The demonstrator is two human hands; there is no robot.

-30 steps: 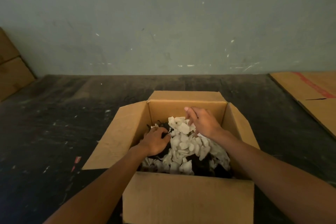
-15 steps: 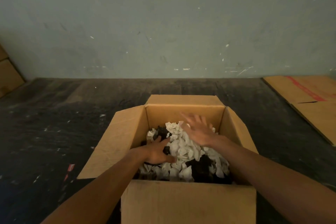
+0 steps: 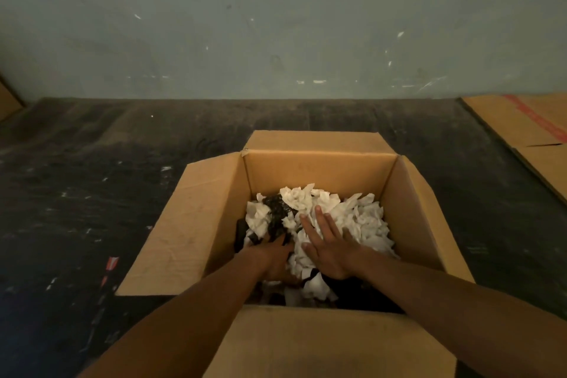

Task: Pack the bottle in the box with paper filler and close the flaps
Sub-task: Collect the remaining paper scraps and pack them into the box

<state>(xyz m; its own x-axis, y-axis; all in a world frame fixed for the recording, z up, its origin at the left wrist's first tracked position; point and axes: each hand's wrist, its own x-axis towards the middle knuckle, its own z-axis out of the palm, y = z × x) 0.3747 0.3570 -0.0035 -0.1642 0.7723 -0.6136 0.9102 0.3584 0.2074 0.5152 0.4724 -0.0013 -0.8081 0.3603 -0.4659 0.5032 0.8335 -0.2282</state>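
We see both hands inside the open box (image 3: 211, 218): right hand (image 3: 329, 247) flat, fingers spread, palm on the white paper filler (image 3: 346, 215), gripping nothing; left hand (image 3: 271, 256) half buried beside it, grip unclear. Bottle hidden under filler; flaps open

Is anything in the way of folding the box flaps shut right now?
Yes. Both hands are inside the box: the right hand lies flat on the white paper filler, the left hand beside it. All four flaps stand open.
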